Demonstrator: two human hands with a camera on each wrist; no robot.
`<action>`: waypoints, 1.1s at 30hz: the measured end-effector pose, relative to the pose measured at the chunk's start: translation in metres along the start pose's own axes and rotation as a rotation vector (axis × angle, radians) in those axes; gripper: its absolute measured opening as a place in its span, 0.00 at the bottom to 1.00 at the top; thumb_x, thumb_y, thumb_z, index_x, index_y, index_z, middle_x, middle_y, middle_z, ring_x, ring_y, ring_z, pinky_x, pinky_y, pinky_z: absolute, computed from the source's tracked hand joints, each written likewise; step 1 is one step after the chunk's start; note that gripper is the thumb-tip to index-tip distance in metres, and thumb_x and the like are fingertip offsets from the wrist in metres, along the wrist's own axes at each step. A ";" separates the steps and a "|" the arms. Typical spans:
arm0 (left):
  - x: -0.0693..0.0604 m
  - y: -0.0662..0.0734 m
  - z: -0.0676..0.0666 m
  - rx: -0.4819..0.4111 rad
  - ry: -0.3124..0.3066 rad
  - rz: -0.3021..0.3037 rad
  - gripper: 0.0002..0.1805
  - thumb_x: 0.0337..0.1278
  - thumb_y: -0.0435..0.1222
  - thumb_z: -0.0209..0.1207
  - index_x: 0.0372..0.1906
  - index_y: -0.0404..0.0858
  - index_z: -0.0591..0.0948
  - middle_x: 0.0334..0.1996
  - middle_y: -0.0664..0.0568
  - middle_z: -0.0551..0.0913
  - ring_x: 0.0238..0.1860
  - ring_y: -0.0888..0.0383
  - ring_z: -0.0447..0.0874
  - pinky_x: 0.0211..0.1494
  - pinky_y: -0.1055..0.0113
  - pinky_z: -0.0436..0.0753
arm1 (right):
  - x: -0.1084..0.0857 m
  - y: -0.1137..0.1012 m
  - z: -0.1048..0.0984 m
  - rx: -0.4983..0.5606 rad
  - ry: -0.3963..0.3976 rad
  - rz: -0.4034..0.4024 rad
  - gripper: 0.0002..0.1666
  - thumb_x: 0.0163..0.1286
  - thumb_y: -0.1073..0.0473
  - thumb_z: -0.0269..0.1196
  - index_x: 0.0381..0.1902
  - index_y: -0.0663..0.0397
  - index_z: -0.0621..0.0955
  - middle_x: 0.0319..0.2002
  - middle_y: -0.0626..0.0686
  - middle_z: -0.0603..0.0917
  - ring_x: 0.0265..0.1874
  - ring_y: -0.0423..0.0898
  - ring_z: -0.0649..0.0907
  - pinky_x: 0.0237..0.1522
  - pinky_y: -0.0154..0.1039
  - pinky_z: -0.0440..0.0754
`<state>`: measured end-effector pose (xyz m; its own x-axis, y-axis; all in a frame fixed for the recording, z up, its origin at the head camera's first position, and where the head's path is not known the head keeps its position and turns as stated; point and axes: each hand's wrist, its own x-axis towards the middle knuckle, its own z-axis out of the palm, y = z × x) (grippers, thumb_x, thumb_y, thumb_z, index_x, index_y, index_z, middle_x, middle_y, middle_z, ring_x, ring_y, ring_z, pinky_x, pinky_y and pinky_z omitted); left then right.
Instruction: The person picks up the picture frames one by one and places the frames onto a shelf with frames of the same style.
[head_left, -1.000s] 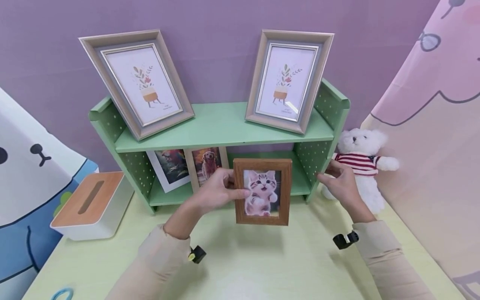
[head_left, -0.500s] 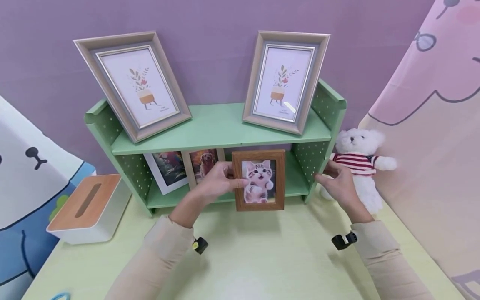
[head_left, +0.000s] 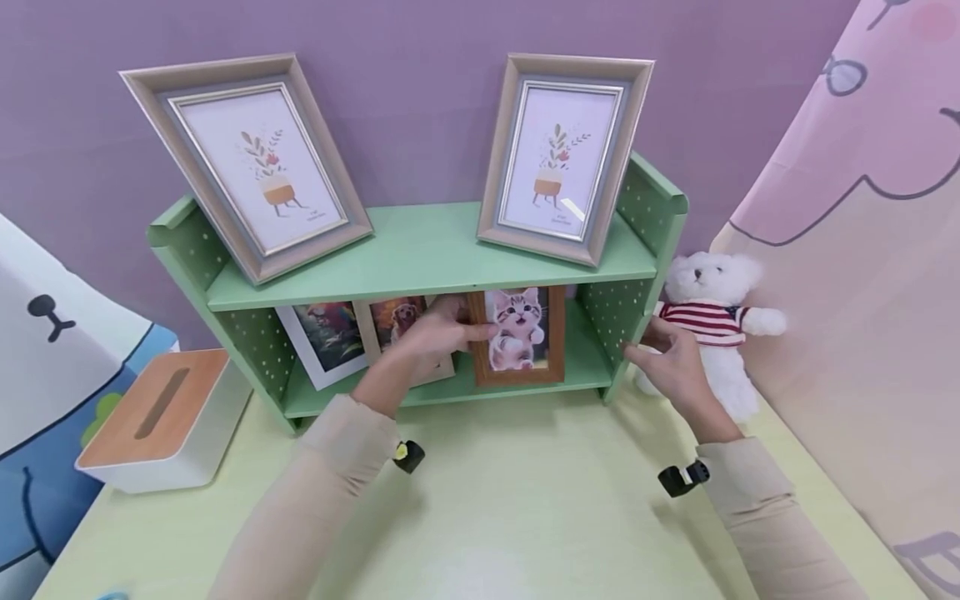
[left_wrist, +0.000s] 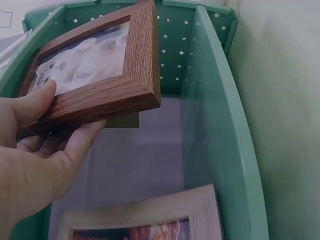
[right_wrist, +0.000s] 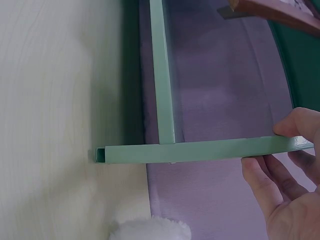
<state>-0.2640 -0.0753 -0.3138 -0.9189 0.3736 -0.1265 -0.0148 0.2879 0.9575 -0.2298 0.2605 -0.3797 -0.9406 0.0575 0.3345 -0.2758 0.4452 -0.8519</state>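
Observation:
My left hand (head_left: 442,329) grips the left edge of a brown wooden photo frame (head_left: 557,337) with a kitten picture, thumb on its front and fingers behind. The frame is upright at the mouth of the lower shelf; in the left wrist view a gap shows between the frame (left_wrist: 142,65) and the lower board (left_wrist: 220,110). With thumb and fingers on either side, my right hand (head_left: 675,367) pinches the front edge of the green shelf's right side panel (right_wrist: 215,149). To the left on the lower shelf lean a white photo frame (head_left: 302,354) and a pale wood dog photo frame (head_left: 366,333).
On the top board stand two larger beige frames, the left one (head_left: 247,254) and the right one (head_left: 495,200). A white teddy bear (head_left: 708,333) in a striped top sits right of the shelf. Left of it is a tissue box (head_left: 161,400) with a wooden lid.
My left hand has carried the kitten photo frame up and back from in front of the shelf into the lower shelf's opening. The right hand keeps its hold on the side panel.

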 end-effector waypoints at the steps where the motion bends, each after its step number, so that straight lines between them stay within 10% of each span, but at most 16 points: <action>1: 0.003 0.000 0.001 0.002 -0.001 0.008 0.24 0.65 0.37 0.64 0.61 0.36 0.71 0.56 0.45 0.76 0.56 0.48 0.78 0.62 0.51 0.77 | 0.000 0.000 0.000 0.006 -0.001 0.001 0.27 0.64 0.70 0.66 0.62 0.68 0.77 0.50 0.67 0.83 0.45 0.43 0.81 0.46 0.21 0.76; 12: 0.028 -0.006 0.006 -0.034 0.040 -0.053 0.34 0.64 0.36 0.65 0.71 0.39 0.63 0.66 0.41 0.69 0.65 0.44 0.71 0.65 0.49 0.74 | -0.002 -0.001 0.002 0.012 0.000 0.009 0.26 0.64 0.69 0.66 0.61 0.68 0.78 0.50 0.67 0.83 0.46 0.47 0.81 0.46 0.22 0.76; 33: 0.053 -0.016 0.027 -0.098 0.089 -0.088 0.25 0.66 0.36 0.63 0.63 0.35 0.70 0.60 0.43 0.72 0.62 0.45 0.72 0.64 0.51 0.75 | -0.001 0.001 0.001 0.021 0.004 0.014 0.25 0.65 0.69 0.65 0.60 0.70 0.78 0.49 0.67 0.83 0.42 0.38 0.80 0.44 0.22 0.78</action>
<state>-0.3023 -0.0362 -0.3424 -0.9438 0.2695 -0.1914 -0.1310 0.2268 0.9651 -0.2295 0.2602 -0.3810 -0.9436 0.0675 0.3241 -0.2667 0.4252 -0.8649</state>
